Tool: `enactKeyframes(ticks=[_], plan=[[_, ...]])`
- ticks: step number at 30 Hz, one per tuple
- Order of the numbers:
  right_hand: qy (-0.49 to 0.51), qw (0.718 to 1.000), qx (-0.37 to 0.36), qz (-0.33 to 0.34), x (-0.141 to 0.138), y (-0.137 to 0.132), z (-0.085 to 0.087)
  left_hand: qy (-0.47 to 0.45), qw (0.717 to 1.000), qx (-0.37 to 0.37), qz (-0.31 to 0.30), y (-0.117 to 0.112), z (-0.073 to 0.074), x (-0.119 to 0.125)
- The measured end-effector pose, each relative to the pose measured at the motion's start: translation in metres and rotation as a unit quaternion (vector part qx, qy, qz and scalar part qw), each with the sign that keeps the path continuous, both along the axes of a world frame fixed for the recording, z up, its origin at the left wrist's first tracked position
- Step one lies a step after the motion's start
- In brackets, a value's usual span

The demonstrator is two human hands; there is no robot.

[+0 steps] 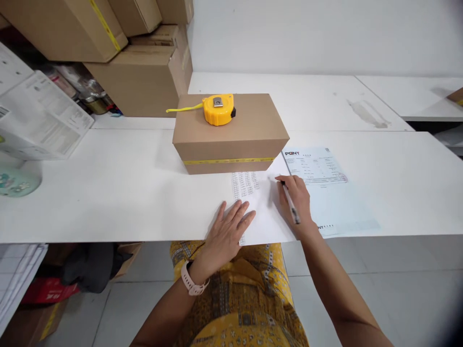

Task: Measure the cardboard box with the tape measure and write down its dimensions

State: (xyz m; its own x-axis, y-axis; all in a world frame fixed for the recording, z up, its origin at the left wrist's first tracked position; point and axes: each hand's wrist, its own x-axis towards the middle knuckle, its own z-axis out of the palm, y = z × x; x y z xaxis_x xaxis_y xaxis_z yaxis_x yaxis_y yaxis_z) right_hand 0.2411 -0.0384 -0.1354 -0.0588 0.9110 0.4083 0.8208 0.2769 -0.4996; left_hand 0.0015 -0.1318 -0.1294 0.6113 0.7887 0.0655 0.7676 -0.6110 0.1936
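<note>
My right hand (297,200) grips a pen (292,205) over a white sheet of paper (265,224) that has columns of small handwriting. Spread flat across the sheet's left edge is my left hand (231,226), its fingers apart. A closed cardboard box (231,132) with a yellow tape band stands just beyond the sheet and covers its far end. On top of the box rests a yellow tape measure (218,111), its strap trailing left. Right of my right hand, partly under it, lies a pale blue printed form (338,197).
Several cardboard boxes (144,77) are stacked at the back left. A white printed carton (43,115) and a light green container (18,180) stand at the left of the white table (108,193). A wall (325,38) rises behind it.
</note>
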Motion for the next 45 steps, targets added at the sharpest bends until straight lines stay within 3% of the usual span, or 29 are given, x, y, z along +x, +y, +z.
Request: enactKeyframes(ticks=[3, 6, 8, 10, 13, 15, 18, 22, 24, 26, 29, 31, 32, 34, 36, 38, 40, 45], plan=[[-0.125, 0.992, 0.013, -0.004, 0.014, -0.002, -0.008, -0.025, 0.999, -0.025, -0.013, 0.003, 0.000, -0.005], [-0.152, 0.988, 0.035, -0.012, 0.017, -0.003, -0.014, -0.117, 0.989, -0.086, -0.037, 0.010, 0.020, -0.023], [-0.148, 0.988, 0.047, -0.015, 0.017, -0.002, -0.016, -0.211, 0.974, -0.084, -0.007, 0.023, 0.049, -0.036], [-0.141, 0.988, 0.056, -0.020, 0.016, -0.002, -0.017, -0.283, 0.958, 0.011, 0.051, 0.044, 0.086, -0.046], [-0.126, 0.990, 0.062, -0.022, 0.017, -0.001, -0.018, -0.293, 0.931, 0.171, 0.137, 0.093, 0.136, -0.047], [-0.112, 0.991, 0.063, -0.020, 0.018, 0.001, -0.019, -0.267, 0.931, 0.187, 0.163, 0.132, 0.156, -0.043], [-0.094, 0.993, 0.061, -0.020, 0.018, 0.002, -0.021, -0.248, 0.936, 0.129, 0.214, 0.189, 0.160, -0.039], [-0.091, 0.993, 0.064, -0.023, 0.017, 0.003, -0.022, -0.267, 0.939, 0.054, 0.210, 0.230, 0.141, -0.043], [-0.080, 0.994, 0.063, -0.024, 0.017, 0.003, -0.022, -0.271, 0.938, 0.071, 0.206, 0.228, 0.136, -0.043], [-0.038, 0.996, 0.072, -0.038, 0.016, 0.002, -0.018, -0.282, 0.929, 0.121, 0.207, 0.210, 0.137, -0.038], [0.075, 0.986, 0.129, -0.075, 0.011, -0.005, -0.002, -0.325, 0.916, 0.152, 0.179, 0.164, 0.140, -0.028], [0.165, 0.972, 0.150, -0.074, 0.003, -0.013, 0.019, -0.352, 0.920, 0.098, 0.141, 0.129, 0.139, -0.021], [0.215, 0.965, 0.137, -0.056, -0.002, -0.017, 0.032, -0.361, 0.923, 0.059, 0.115, 0.114, 0.137, -0.018], [0.329, 0.944, 0.033, 0.024, -0.015, -0.023, 0.059, -0.368, 0.927, -0.008, 0.070, 0.090, 0.134, -0.014], [0.413, 0.893, -0.095, 0.154, -0.028, -0.025, 0.084, -0.366, 0.928, -0.048, 0.052, 0.075, 0.131, -0.013], [0.442, 0.847, -0.178, 0.235, -0.040, -0.025, 0.099, -0.366, 0.926, -0.067, 0.062, 0.069, 0.130, -0.015], [0.444, 0.833, -0.210, 0.256, -0.048, -0.023, 0.106, -0.373, 0.920, -0.088, 0.079, 0.068, 0.131, -0.020], [0.422, 0.849, -0.220, 0.228, -0.051, -0.010, 0.112, -0.404, 0.892, -0.181, 0.088, 0.074, 0.141, -0.045]])
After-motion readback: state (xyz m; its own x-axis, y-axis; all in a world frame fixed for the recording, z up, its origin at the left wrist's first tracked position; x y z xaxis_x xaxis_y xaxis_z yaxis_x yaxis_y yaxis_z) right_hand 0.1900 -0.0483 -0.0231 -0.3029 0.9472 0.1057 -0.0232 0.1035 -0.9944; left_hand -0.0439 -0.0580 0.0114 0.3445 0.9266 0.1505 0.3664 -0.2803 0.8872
